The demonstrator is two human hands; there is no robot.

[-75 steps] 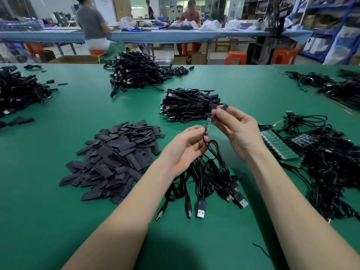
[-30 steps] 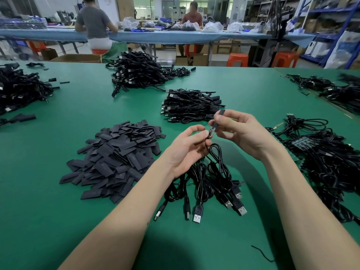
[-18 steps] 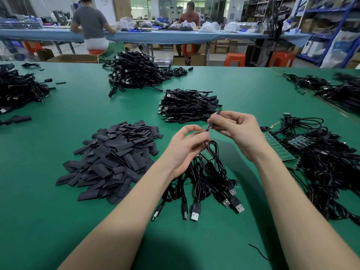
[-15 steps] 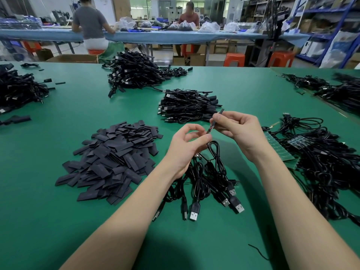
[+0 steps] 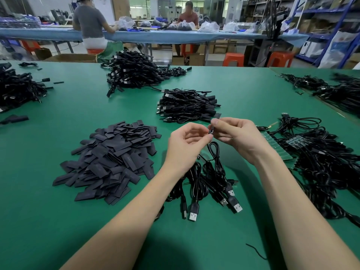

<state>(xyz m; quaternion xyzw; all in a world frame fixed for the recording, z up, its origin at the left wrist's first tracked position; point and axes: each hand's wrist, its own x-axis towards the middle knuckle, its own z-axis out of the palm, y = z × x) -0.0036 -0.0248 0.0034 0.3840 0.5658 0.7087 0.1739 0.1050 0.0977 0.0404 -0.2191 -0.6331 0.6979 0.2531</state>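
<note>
Black and thin, a cable (image 5: 214, 151) rises in a loop from the bundle of cables (image 5: 196, 184) lying on the green table (image 5: 58, 221), and its upper end sits between the two hands, above the bundle's far end. The left hand (image 5: 187, 145) pinches that end with thumb and forefinger, its other fingers curled loosely. The right hand (image 5: 237, 139) pinches a short dark sleeve (image 5: 211, 131) between thumb and forefinger, and the sleeve meets the cable end right at the left fingertips. Just left of the bundle lies a heap of flat sleeves (image 5: 111, 158). Beyond the bundle, past the hands, sits a pile of cables (image 5: 187, 106). To the bundle's right lie green circuit boards (image 5: 276, 147), partly under a tangle of cables (image 5: 321, 168).
</note>
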